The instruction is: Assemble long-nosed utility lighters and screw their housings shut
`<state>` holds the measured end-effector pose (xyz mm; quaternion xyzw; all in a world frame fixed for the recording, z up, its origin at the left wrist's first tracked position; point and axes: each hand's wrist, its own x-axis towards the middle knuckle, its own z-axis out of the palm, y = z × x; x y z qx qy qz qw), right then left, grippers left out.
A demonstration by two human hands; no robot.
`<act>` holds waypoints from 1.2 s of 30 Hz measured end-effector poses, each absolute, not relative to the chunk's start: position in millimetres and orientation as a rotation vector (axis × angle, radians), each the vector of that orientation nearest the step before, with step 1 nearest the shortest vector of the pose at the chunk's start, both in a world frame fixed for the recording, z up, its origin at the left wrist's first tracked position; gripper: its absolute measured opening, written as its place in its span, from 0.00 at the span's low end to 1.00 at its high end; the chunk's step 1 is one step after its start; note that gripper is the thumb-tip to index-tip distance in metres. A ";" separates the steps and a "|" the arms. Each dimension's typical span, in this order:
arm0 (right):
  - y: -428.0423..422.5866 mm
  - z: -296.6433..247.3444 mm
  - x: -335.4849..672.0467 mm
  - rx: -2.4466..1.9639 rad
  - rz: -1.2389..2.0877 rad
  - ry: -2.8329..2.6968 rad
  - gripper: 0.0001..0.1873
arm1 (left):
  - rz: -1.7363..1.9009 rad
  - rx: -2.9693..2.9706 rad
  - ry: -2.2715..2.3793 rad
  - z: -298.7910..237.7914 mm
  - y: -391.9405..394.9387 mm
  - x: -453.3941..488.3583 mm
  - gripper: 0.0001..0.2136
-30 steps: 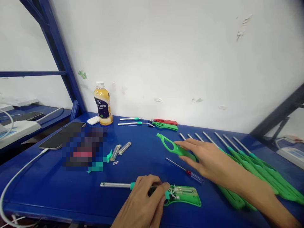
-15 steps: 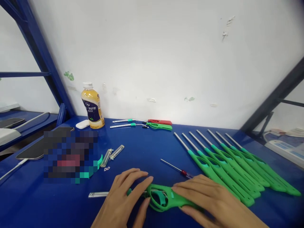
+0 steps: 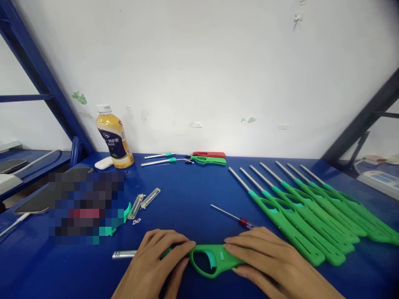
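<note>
A green long-nosed lighter lies across the near edge of the blue table, its metal tube pointing left. My left hand is curled over the lighter where the tube meets the body. My right hand presses down on the green handle, fingers wrapped over it. A small red-handled screwdriver lies just beyond my right hand.
Several finished green lighters lie in a row at the right. Two clear tubes and small parts sit left of centre. At the back wall stand a yellow drink bottle, a white case, and a red and green lighter pair.
My right hand carried a green handle shell from the row onto the lighter in front of me. Both hands now hold the joined lighter; the view shifted right.
</note>
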<state>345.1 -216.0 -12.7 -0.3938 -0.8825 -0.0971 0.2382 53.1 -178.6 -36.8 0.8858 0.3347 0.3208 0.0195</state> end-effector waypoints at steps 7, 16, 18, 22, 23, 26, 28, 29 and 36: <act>-221.7 -33.5 353.2 -1.147 -0.157 -2.361 0.18 | 0.963 2.709 0.993 -44.6 -176.7 48.3 0.20; -228.5 -32.2 346.4 -1.067 0.072 -2.267 0.21 | 1.034 2.755 0.875 -49.0 -172.2 49.7 0.25; -230.1 -32.3 346.2 -1.076 0.120 -2.266 0.21 | 1.060 2.747 0.890 -45.9 -172.5 53.2 0.25; -228.6 -33.9 345.8 -1.146 0.119 -2.301 0.23 | 1.062 2.752 0.900 -40.4 -174.4 57.4 0.25; -227.6 -35.1 345.9 -1.150 0.083 -2.293 0.23 | 1.046 2.761 0.898 -38.6 -175.4 57.3 0.25; -225.0 -41.6 348.1 -1.120 -0.025 -2.269 0.23 | 0.949 2.800 0.998 -31.9 -180.0 50.9 0.22; -224.6 -47.4 351.6 -1.139 -0.066 -2.276 0.24 | 0.908 2.816 1.201 -28.0 -183.3 40.2 0.19; -224.8 -50.0 353.6 -1.158 -0.069 -2.287 0.25 | 0.946 2.840 1.287 -26.9 -184.4 33.5 0.18; -225.1 -50.9 356.9 -1.124 -0.132 -2.324 0.25 | 0.887 2.853 1.346 -30.6 -179.9 18.4 0.12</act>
